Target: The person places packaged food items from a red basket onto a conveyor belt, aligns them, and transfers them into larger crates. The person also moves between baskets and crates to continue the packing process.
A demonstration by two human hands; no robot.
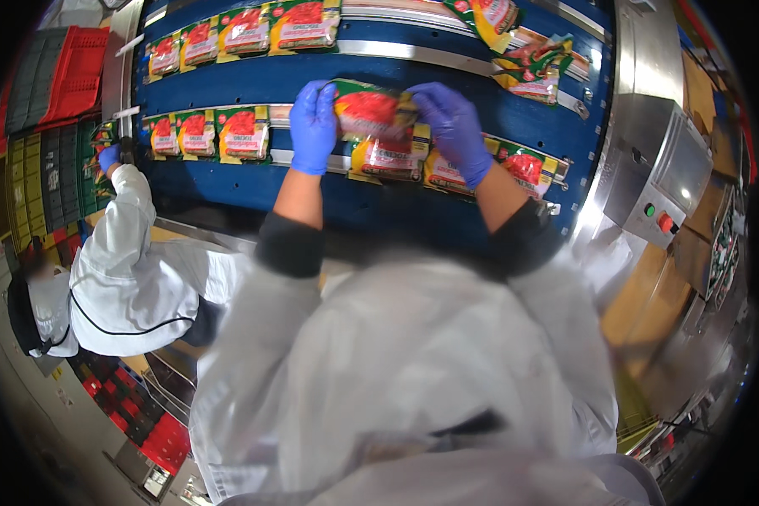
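Observation:
Between my two gloved hands a flat food packet in red, green and yellow is held over the near row of packets, partly covering them. My left hand, in a blue-violet glove, pinches its left edge. At the packet's right edge, my right hand grips the corner with bent fingers. Just below lies a similar packet, and another packet is partly hidden by my right wrist. One more packet lies to the right of that wrist.
The blue conveyor has metal strips and a far row of packets. Loose packets lie overlapped at the far right. A control box stands to the right. A co-worker in white reaches toward crates on the left.

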